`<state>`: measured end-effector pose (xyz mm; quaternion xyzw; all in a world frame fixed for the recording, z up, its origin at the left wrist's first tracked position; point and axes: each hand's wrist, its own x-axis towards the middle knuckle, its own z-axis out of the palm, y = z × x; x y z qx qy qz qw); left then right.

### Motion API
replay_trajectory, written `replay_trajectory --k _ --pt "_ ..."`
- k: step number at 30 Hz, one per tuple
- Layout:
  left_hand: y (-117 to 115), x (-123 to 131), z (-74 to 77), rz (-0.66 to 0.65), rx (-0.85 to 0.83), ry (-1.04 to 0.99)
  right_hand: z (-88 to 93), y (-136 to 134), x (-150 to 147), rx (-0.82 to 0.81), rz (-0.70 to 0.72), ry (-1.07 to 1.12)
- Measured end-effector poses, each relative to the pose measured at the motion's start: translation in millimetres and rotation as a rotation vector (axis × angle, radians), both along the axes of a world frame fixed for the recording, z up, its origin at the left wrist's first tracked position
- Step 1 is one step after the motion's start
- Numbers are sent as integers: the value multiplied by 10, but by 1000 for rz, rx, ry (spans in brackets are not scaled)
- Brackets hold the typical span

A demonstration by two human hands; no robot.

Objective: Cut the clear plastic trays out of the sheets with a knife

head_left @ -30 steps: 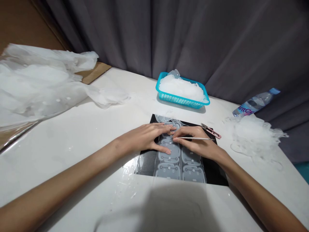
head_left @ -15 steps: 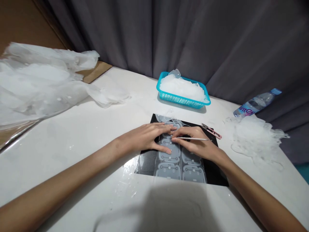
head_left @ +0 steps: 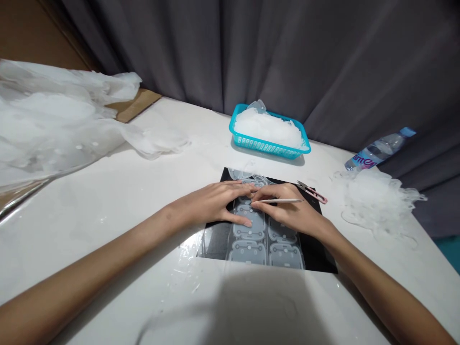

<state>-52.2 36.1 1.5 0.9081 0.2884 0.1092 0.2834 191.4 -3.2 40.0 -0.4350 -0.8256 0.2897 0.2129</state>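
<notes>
A sheet of translucent moulded silicone pieces [head_left: 249,224], rounded rectangles in two columns, lies over a black mat [head_left: 216,242]. My left hand [head_left: 224,201] rests on the sheet with fingers stretched out and thumb spread. In a pinch, my right hand [head_left: 287,206] holds a thin white pen-like stick [head_left: 278,201], its back end pointing right. The stick's tip meets the sheet by my left fingertips, but my fingers hide the exact spot. Small thread snips with pink handles [head_left: 316,194] lie just beyond my right hand, on the mat's far right edge.
A turquoise basket [head_left: 271,146] full of translucent pieces stands at the back. A pile of clear trimmings [head_left: 377,196] and a water bottle [head_left: 381,149] lie at the right. Large plastic bags [head_left: 61,120] cover the left side. A grey curtain [head_left: 266,52] hangs behind the table.
The whole view has shifted slightly, so everything sits a little further left. The stick in my right hand has tilted a bit, its back end rising. My left hand stays put on the sheet.
</notes>
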Motion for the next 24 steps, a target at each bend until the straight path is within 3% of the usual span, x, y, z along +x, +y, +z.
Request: replay_trajectory --k 11,24 --pt "6 -17 -24 -3 -8 -5 87 -53 160 44 49 -117" --pt "9 -12 11 9 -13 51 -187 -119 196 288 142 -88"
